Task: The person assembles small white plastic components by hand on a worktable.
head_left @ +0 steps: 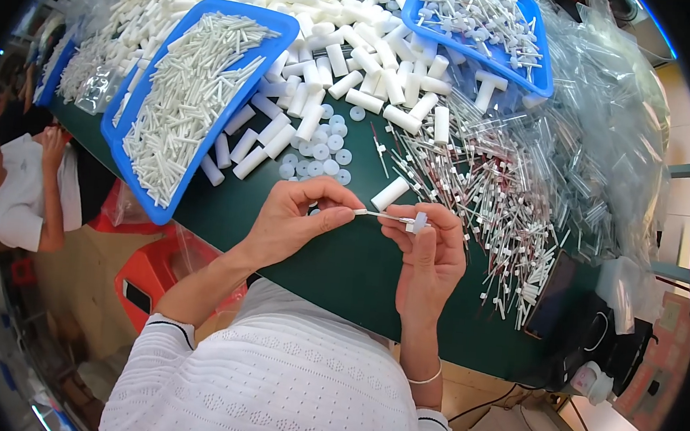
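Close to the table's near edge, my two hands meet over a slim metal-looking rod (387, 216). Thumb and forefinger of my left hand (290, 218) pinch a short thin white tube (360, 211) at the rod's left end. My right hand (430, 263) is closed on the rod's other end, where a translucent white disc (420, 221) sits around it. Just beyond my fingers lies a white cylinder (390, 193). Several loose translucent discs (334, 143) with centre holes lie past my left hand, some partly hidden by it.
Thin white tubes fill a blue tray (157, 214) on the left; another blue tray (486, 65) holds disc-fitted sticks. White cylinders (401, 119) heap at the back. Thin rods (499, 219) and clear plastic bags (605, 98) cover the right. A person (27, 182) sits left, beyond a red stool (164, 272).
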The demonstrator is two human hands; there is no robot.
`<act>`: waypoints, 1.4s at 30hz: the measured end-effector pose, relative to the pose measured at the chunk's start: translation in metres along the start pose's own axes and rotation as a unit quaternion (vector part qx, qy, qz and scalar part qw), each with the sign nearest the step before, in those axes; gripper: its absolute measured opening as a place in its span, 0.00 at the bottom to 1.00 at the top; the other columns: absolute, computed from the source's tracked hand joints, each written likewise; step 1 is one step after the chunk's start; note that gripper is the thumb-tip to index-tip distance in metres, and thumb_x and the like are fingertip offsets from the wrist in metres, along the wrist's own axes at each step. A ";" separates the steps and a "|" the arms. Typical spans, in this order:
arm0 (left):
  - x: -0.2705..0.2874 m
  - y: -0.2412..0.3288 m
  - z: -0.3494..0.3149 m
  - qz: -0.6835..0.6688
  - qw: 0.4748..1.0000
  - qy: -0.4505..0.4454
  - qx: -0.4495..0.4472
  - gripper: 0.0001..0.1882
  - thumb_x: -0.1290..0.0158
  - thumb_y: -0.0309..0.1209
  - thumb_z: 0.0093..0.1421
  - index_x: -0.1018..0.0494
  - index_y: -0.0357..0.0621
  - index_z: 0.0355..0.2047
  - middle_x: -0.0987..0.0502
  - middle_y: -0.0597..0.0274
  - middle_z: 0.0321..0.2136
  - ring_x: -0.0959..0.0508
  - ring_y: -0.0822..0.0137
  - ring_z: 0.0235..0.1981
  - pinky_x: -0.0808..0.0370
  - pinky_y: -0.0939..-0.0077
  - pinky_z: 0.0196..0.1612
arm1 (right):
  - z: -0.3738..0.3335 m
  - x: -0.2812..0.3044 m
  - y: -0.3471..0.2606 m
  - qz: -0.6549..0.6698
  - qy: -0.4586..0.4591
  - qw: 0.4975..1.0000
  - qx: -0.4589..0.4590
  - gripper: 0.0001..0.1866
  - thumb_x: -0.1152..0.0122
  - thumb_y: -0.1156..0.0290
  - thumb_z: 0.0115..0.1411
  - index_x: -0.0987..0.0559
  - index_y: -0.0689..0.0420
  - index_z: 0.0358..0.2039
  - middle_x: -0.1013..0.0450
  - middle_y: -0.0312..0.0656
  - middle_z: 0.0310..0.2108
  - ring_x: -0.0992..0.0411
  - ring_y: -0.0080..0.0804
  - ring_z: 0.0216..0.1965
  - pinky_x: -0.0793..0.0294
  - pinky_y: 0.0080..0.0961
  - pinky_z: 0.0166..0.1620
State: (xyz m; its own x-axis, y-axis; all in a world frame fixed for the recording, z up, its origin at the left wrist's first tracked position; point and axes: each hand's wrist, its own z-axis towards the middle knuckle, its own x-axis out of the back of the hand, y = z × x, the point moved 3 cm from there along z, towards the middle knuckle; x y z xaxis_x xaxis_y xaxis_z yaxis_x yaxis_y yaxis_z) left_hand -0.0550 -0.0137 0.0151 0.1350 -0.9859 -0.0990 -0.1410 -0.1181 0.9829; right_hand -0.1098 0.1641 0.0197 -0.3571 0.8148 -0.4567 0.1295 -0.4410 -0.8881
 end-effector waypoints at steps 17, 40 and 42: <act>-0.012 0.029 -0.007 0.352 0.900 0.065 -0.249 0.07 0.39 0.22 0.53 0.21 0.44 0.33 0.21 0.64 0.29 0.26 0.66 0.34 0.33 0.74 0.40 | -0.008 -0.003 0.011 -0.169 -0.010 0.982 -0.082 0.15 0.45 0.59 0.67 0.23 0.61 0.36 0.26 0.33 0.25 0.35 0.12 0.21 0.37 0.11 0.23; 0.010 0.124 0.154 0.383 0.795 0.116 -0.456 0.12 0.43 0.36 0.58 0.20 0.38 0.33 0.18 0.61 0.30 0.19 0.63 0.32 0.26 0.70 0.34 | 0.091 -0.010 0.026 -0.683 -0.147 0.688 0.197 0.11 0.32 0.70 0.51 0.22 0.56 0.34 0.31 0.41 0.35 0.30 0.41 0.42 0.27 0.36 0.39; 0.015 0.100 0.117 0.461 0.814 0.119 -0.333 0.09 0.43 0.33 0.58 0.21 0.40 0.31 0.20 0.61 0.27 0.22 0.57 0.31 0.29 0.63 0.35 | 0.092 -0.008 0.030 -0.689 -0.131 0.692 0.172 0.09 0.34 0.72 0.52 0.24 0.57 0.32 0.31 0.42 0.33 0.31 0.42 0.42 0.28 0.37 0.40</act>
State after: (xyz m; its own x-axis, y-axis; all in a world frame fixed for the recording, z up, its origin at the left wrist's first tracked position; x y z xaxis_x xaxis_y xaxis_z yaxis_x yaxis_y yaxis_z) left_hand -0.1822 -0.0543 0.0940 0.4704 -0.5580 0.6836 0.2618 0.8281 0.4958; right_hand -0.1881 0.1098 0.0010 -0.0841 0.4745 0.8762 -0.7131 0.5855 -0.3855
